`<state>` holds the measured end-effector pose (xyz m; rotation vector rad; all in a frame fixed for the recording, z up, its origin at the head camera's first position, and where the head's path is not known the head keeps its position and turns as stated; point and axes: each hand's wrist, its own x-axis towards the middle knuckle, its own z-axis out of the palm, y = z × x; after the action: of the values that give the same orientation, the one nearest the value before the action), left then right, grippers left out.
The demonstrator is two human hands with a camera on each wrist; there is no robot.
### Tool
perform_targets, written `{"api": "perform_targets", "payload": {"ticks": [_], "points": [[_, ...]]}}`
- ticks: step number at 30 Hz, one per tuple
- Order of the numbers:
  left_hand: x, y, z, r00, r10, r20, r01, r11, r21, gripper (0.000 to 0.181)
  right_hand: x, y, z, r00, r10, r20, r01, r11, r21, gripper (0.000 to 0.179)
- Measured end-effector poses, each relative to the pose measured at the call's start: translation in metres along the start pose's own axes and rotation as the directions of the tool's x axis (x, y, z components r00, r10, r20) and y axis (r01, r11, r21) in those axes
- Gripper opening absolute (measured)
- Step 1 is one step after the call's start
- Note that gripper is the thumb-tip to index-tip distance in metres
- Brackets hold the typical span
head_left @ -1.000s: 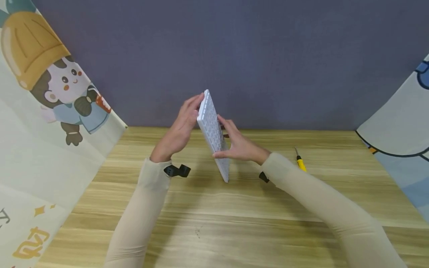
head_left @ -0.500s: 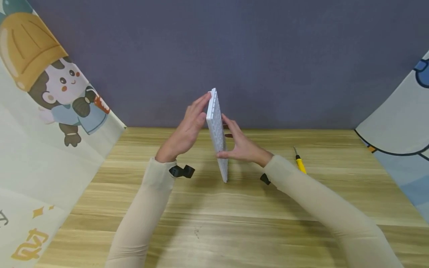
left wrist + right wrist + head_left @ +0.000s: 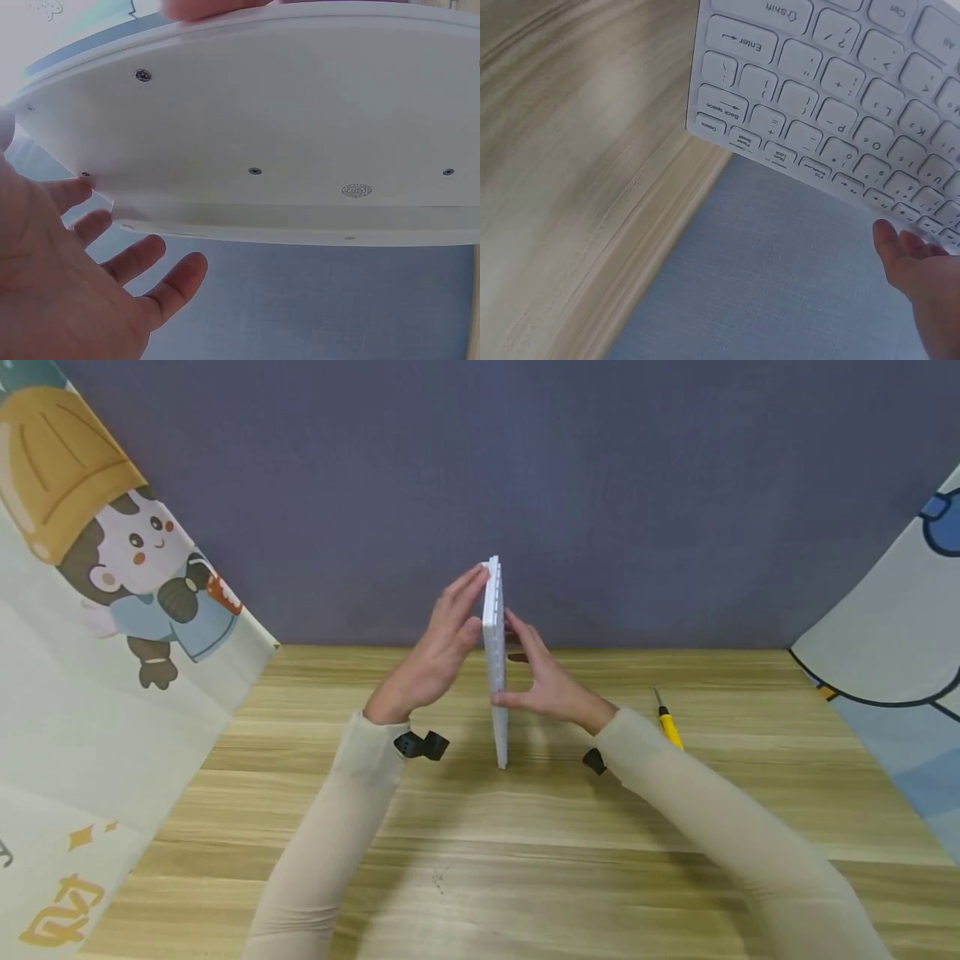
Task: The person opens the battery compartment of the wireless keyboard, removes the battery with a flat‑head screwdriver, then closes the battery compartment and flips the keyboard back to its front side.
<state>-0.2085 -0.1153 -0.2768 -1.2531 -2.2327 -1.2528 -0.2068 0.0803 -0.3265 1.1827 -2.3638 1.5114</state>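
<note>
A white keyboard [image 3: 492, 647] stands on its short end, nearly vertical, and shows edge-on in the head view. My right hand [image 3: 553, 687] grips it from the right, thumb on the near long edge and fingers toward the far one. From the left, my left hand [image 3: 435, 656] touches the upper end with extended fingers. The left wrist view shows the smooth back of the keyboard [image 3: 300, 112] with several small screws; loosely spread fingers [image 3: 180, 289] lie by its end. In the right wrist view the keys [image 3: 739, 39] face the right hand.
A yellow-handled screwdriver [image 3: 670, 727] lies on the wooden table [image 3: 570, 860] to the right, beyond the right forearm. A dark blue-grey panel [image 3: 600, 527] rises behind the table. Cartoon-printed cloths [image 3: 67, 693] flank it on both sides.
The keyboard's upper end has swung right, from leaning left to nearly vertical, so its key face is now seen edge-on. My left hand has moved right along with it.
</note>
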Motion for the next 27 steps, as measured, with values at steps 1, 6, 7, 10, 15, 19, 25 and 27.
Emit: {"api": "perform_targets", "payload": {"ticks": [1, 6, 7, 10, 15, 19, 25, 27], "points": [[0.001, 0.005, 0.0, 1.0, -0.007, 0.007, 0.007, 1.0, -0.01, 0.086, -0.001, 0.001, 0.0, 1.0, 0.0, -0.007, 0.0, 1.0, 0.005, 0.125], [0.003, 0.017, 0.004, 0.999, -0.025, 0.028, 0.027, 0.998, -0.051, 0.09, -0.004, 0.003, -0.001, 0.999, -0.026, -0.037, 0.026, 1.0, 0.007, 0.123], [0.003, 0.015, 0.006, 0.999, -0.027, 0.031, 0.029, 0.998, -0.048, 0.089, -0.004, 0.002, -0.002, 0.998, -0.034, -0.043, 0.035, 0.999, 0.009, 0.122], [0.005, 0.001, 0.013, 0.999, -0.02, 0.031, 0.021, 1.0, -0.023, 0.085, -0.004, 0.001, -0.004, 0.997, -0.051, -0.06, 0.051, 0.999, 0.008, 0.12], [0.007, -0.011, 0.022, 1.0, 0.008, 0.023, -0.008, 1.0, -0.002, 0.078, -0.006, -0.003, -0.007, 0.996, -0.039, -0.08, 0.04, 0.999, 0.019, 0.118], [0.007, -0.011, 0.026, 1.0, 0.016, 0.02, -0.016, 1.0, -0.01, 0.075, -0.006, -0.004, -0.009, 0.993, -0.061, -0.097, 0.064, 0.997, 0.036, 0.117], [0.006, -0.015, 0.035, 1.0, 0.001, 0.01, -0.001, 1.0, -0.002, 0.077, -0.006, -0.004, -0.009, 0.987, -0.101, -0.121, 0.106, 0.994, 0.038, 0.114], [0.005, -0.017, 0.039, 1.0, 0.001, 0.003, -0.001, 1.0, 0.002, 0.077, -0.005, -0.004, -0.009, 0.984, -0.114, -0.136, 0.119, 0.992, 0.033, 0.114]]}}
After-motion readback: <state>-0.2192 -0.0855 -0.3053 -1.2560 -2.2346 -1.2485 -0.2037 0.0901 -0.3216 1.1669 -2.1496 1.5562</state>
